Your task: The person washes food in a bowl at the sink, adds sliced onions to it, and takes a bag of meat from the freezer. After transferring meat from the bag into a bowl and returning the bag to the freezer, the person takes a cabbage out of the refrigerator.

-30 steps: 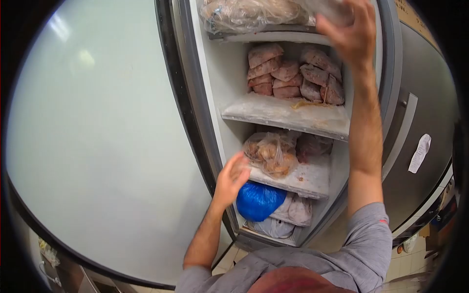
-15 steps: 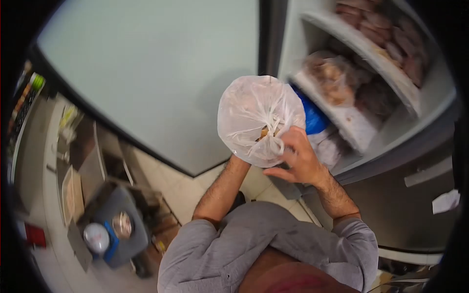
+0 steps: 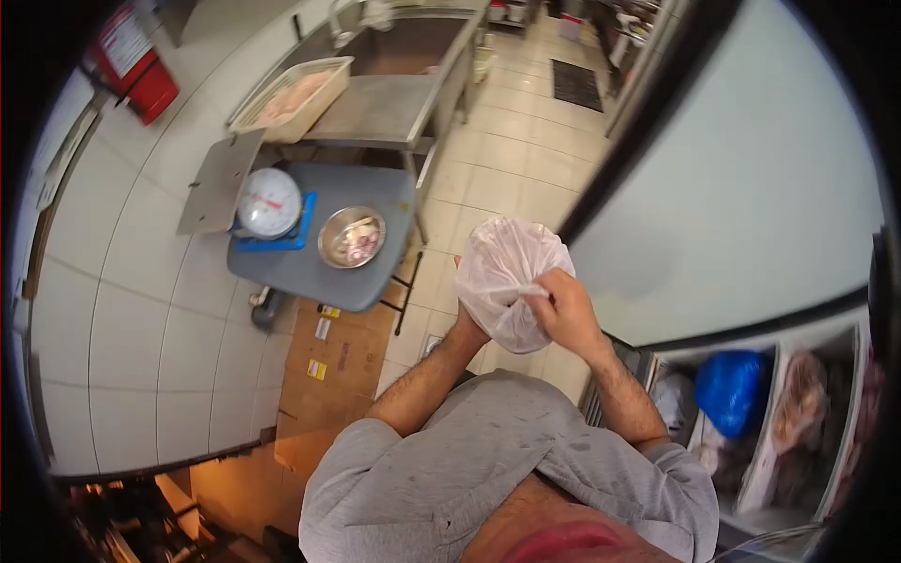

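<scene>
I see a whitish, translucent plastic bag (image 3: pixel 502 258), rounded and full, its creases running in toward a gathered neck; what it contains I cannot make out through the film. It is held up in front of the person's grey shirt (image 3: pixel 488 422), to the right of the grey table (image 3: pixel 347 293) and well apart from it. I can read no writing on the bag. Left of and beyond the table, a red cylinder (image 3: pixel 152 92) bears a white label, and below the table small yellow-and-white labels (image 3: pixel 317 370) mark the cardboard (image 3: pixel 361 389); all their print is too small for me. On the table, the dial scale (image 3: pixel 270 204) shows red marks I cannot read. The right hand (image 3: pixel 569 315) is curled nearly closed, thumb and fingers pinching the bag's neck. The left hand (image 3: pixel 472 317) supports the bag's side, mostly hidden behind it, so I cannot tell how far its fingers are spread.
</scene>
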The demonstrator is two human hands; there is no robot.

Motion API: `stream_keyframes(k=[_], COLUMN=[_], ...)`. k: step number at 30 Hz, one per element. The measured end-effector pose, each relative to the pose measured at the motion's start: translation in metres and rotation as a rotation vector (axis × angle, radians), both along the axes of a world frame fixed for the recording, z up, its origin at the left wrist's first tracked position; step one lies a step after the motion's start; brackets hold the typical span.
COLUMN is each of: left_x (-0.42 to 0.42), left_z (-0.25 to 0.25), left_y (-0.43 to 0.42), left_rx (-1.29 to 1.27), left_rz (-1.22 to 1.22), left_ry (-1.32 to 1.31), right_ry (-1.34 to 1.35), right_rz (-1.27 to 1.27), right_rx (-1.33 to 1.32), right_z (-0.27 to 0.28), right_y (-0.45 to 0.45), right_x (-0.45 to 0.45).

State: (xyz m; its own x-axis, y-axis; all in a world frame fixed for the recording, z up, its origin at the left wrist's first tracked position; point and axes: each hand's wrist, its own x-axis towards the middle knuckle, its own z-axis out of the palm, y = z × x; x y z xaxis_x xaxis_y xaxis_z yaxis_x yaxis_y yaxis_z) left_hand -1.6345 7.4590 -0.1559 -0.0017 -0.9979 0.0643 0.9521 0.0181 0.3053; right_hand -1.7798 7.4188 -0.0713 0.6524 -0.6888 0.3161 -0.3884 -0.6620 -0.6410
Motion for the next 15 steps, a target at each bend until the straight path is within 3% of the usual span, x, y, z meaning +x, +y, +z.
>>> stream_keyframes(k=[2,3,5,10,15], left_x=[0.04,0.061,0.095,0.161,0.233], left_z=[0.0,0.002,0.005,0.008,0.02], left_y=[-0.002,-0.001,-0.003,-0.036,-0.102], left_rx=[0.083,0.072,0.054,0.015,0.087], left_rz=[0.02,0.036,0.072,0.22,0.282], left_ry=[0.148,0.152,0.145,0.075,-0.01], right_ry=[-0.173,-0.173,-0.423,-0.41,-0.574], right_rz=[-0.04,-0.013,-0.014,0.212,0.185], right_rx=[0.351,0.358,0.799,0.716,0.793], right_z=[0.007,0.008,0.011,0.016,0.031], right_y=[-0.017,-0.029,-0.06,-0.119,-0.189], right_x=[0.051,0.075,0.116,0.202,0.281])
